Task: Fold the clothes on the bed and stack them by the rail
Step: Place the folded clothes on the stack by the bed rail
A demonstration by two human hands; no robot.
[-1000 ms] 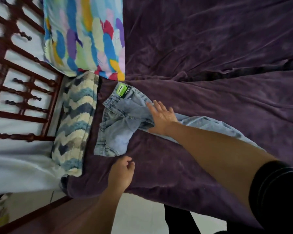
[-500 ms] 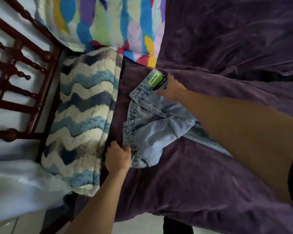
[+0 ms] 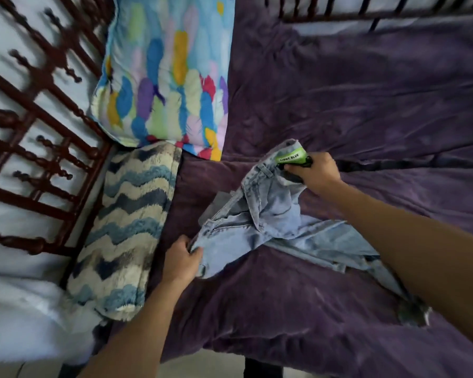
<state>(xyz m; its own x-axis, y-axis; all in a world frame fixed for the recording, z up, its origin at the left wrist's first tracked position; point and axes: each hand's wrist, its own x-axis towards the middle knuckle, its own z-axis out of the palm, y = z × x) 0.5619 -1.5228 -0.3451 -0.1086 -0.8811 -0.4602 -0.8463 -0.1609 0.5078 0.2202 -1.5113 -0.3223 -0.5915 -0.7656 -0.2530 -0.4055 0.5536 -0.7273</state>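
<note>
A pair of light blue jeans lies partly lifted on the purple blanket. A green label marks the waistband's far end. My right hand grips the waistband right by that label. At the near end of the waistband my left hand pinches the denim. The waist is raised between both hands, while the legs trail right to a frayed hem at the blanket's lower right. The dark red rail runs down the left side.
A feather-print pillow lies at the top against the rail. A blue and cream zigzag cushion sits below it, just left of the jeans. Another rail crosses the far top edge. The floor shows along the bottom.
Both hands took hold of the waistband ends and lifted the waist off the blanket. Earlier the right hand lay flat on the jeans and the left hand was off them.
</note>
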